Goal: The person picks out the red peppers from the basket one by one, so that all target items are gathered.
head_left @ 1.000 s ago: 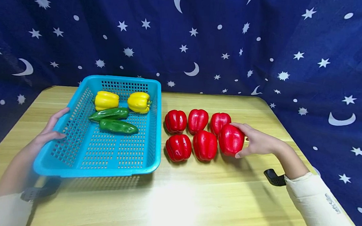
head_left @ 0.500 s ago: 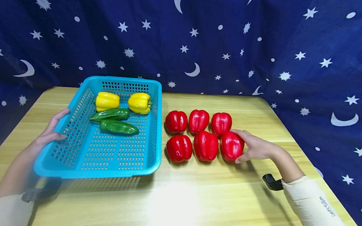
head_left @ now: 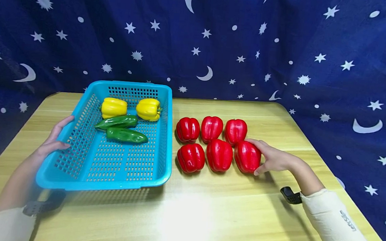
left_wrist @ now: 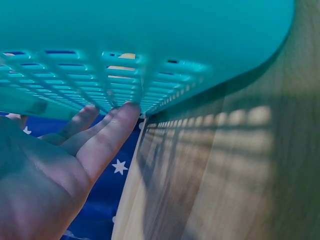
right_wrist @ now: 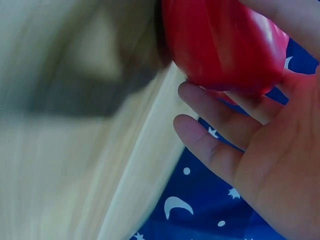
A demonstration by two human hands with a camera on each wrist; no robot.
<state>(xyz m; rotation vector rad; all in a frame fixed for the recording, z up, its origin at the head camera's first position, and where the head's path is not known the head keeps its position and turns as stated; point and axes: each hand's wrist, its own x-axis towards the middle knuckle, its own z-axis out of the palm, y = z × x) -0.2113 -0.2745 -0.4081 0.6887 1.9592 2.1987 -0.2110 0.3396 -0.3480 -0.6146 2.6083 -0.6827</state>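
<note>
My left hand (head_left: 50, 139) grips the left side of the blue plastic basket (head_left: 169, 141), thumb over the rim. The left wrist view shows its fingers (left_wrist: 107, 142) extended along the slotted outer wall. Inside the basket lie two yellow bell peppers (head_left: 114, 108) and two long green peppers (head_left: 126, 135). My right hand (head_left: 273, 157) holds a red bell pepper (head_left: 247, 157) at the right end of the front row, thumb at its near side and fingers at its far side. In the right wrist view, this red pepper (right_wrist: 225, 45) sits between thumb and fingers, with two fingertips below it.
Several other red bell peppers (head_left: 219, 155) stand in two rows on the wooden table (head_left: 257, 216), right of the basket. A dark blue cloth (head_left: 171, 50) with stars and moons hangs behind the table. Bright glare lies on the tabletop in front of the peppers.
The right hand has lowered the red bell pepper to the table at the end of the front row, and its thumb has since shifted slightly right. The left hand and basket have stayed put.
</note>
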